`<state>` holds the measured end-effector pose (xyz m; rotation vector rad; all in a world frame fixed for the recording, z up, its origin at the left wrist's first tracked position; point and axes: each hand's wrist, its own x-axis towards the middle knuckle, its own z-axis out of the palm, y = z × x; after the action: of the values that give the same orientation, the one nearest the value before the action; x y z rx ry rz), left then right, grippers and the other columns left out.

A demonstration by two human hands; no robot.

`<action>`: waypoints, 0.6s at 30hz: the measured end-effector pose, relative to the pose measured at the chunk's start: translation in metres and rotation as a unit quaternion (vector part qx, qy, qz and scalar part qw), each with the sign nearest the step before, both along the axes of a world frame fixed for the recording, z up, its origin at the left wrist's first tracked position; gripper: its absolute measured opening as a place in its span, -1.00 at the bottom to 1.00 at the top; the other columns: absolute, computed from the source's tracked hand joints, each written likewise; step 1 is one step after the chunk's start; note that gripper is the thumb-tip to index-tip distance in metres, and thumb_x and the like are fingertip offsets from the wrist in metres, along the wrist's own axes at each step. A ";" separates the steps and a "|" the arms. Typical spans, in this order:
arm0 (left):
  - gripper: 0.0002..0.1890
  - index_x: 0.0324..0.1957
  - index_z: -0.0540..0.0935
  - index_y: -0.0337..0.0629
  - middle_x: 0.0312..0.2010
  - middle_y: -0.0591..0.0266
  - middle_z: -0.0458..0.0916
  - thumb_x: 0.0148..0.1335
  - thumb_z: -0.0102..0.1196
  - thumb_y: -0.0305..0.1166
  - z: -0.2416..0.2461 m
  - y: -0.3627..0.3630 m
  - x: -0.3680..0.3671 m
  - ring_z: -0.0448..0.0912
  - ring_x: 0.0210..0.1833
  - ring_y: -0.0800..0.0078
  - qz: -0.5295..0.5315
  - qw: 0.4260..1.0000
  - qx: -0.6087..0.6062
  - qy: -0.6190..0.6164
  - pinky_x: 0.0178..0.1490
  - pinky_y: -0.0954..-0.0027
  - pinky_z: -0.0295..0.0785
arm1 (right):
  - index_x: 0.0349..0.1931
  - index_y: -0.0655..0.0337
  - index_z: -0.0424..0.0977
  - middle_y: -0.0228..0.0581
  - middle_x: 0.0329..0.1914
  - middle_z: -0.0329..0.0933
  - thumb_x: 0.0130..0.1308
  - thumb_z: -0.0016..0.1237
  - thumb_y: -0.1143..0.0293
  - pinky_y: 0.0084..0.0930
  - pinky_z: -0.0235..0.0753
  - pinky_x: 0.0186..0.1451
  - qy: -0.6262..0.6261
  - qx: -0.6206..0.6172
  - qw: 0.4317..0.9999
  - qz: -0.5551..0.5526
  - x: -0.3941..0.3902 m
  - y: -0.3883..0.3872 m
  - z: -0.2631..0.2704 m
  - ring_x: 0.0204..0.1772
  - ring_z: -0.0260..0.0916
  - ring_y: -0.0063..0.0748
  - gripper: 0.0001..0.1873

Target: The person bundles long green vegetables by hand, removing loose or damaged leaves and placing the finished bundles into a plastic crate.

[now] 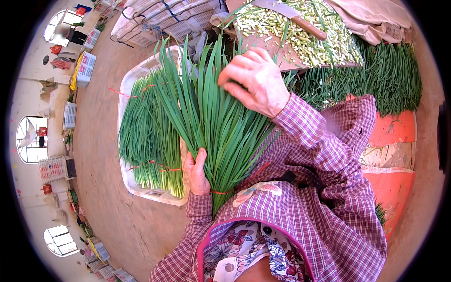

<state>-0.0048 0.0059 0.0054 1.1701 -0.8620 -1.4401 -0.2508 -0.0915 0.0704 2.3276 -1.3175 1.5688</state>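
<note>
A bundle of flat green leaves, probably garlic chives [225, 141], fans out in front of my body, with a red tie round its lower end. My left hand [198, 171] grips the bundle's left side, thumb on top. Above the upper leaves is my right hand [252, 79], its fingers curled; whether a leaf is pinched there cannot be told. Beyond the left hand, a white plastic crate [124, 172] holds more tied bundles, leaves and pale stems showing. A cleaver with a wooden handle [308, 27] lies on chopped pale stems [317, 53] on a board.
White crates [176, 26] with metal bars stand at the top. Loose leaves [391, 77] are heaped at the right, beside a red and brown sheet [391, 155]. A beige cloth [377, 16] lies by the board. Far off at the upper left, a person [72, 35] stands near crates.
</note>
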 end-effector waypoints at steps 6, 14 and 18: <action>-0.68 0.02 0.46 -0.26 -0.07 0.26 0.54 0.24 0.06 -0.41 -0.001 -0.001 -0.001 0.50 -0.10 0.52 -0.006 1.000 -0.002 0.001 0.02 0.47 0.38 | -0.33 0.16 0.51 -0.18 -0.49 0.51 0.16 -0.04 0.39 -0.29 0.45 -0.26 -0.175 0.115 0.978 0.016 -0.010 -0.007 0.001 -0.37 0.48 -0.13 -0.89; -0.67 0.04 0.45 -0.26 -0.06 0.25 0.54 0.24 0.05 -0.41 -0.002 0.000 0.000 0.50 -0.09 0.51 -0.011 1.000 -0.006 0.009 0.02 0.47 0.38 | -0.26 0.12 0.52 -0.23 -0.53 0.30 0.20 -0.07 0.42 -0.33 0.32 -0.31 -0.042 0.072 0.996 -0.006 -0.006 -0.016 0.003 -0.37 0.34 -0.20 -0.87; -0.67 0.03 0.45 -0.27 -0.07 0.24 0.54 0.24 0.05 -0.40 -0.001 -0.001 0.000 0.51 -0.10 0.51 -0.012 1.000 -0.002 0.006 0.01 0.47 0.39 | -0.24 0.15 0.50 -0.22 -0.52 0.33 0.21 -0.08 0.42 -0.33 0.33 -0.30 -0.036 0.092 0.995 0.024 -0.008 -0.020 -0.002 -0.36 0.35 -0.19 -0.86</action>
<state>-0.0048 0.0046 0.0049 1.1505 -0.8733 -1.4622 -0.2584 -0.1118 0.0687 2.4467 -1.4932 1.6238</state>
